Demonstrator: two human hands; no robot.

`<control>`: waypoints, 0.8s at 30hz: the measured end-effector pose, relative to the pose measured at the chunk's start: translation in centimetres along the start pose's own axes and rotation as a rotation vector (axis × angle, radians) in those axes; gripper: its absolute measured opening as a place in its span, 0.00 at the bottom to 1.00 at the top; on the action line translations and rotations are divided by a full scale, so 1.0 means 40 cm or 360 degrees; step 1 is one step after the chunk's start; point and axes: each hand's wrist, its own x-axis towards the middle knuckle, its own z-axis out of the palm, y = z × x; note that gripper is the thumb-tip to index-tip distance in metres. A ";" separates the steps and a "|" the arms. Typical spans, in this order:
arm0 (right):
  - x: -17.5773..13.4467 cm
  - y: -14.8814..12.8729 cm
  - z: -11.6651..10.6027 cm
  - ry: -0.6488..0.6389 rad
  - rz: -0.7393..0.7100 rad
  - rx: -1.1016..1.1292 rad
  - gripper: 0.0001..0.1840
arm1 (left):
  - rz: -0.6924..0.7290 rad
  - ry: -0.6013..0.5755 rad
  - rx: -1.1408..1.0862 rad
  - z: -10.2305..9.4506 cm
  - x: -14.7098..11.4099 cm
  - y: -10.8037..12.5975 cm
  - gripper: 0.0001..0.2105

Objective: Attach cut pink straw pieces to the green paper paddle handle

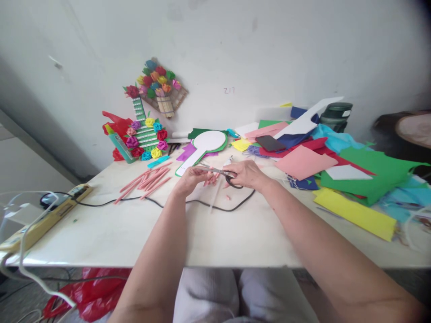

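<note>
Scissors (232, 181) with dark handles are gripped in my right hand (248, 174), their blades pointing left toward my other hand. My left hand (192, 180) is closed, its fingertips pinching a pink paper stick at the blades; most of that stick is hidden by the fingers. Short cut pink pieces (213, 179) lie just below the blades. To the left, several long rolled pink paper sticks (153, 181) rest in a loose pile. Behind my hands is a paddle-shaped white cutout (209, 141) on green backing. A glue gun's pale nozzle (229, 159) shows behind the scissors.
A black cable (232, 209) crosses the white table (235, 242) from a yellow power strip (50, 220). Coloured papers (357, 168), a phone (270, 143) and a dark green lidded container (336, 116) crowd the right. Paper-flower decorations (148, 134) and a glue bottle (120, 146) stand back left.
</note>
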 end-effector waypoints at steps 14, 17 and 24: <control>-0.013 -0.001 0.021 0.0080 0.0232 0.0023 0.14 | -0.0041 0.0148 -0.0125 -0.004 -0.004 0.001 0.09; -0.012 -0.005 0.020 0.0067 0.0256 0.0034 0.15 | -0.0003 0.0222 -0.0062 -0.006 0.000 -0.003 0.09; -0.009 -0.007 0.020 0.0015 0.0407 0.0106 0.15 | -0.0052 0.0451 -0.0059 -0.016 0.009 -0.015 0.11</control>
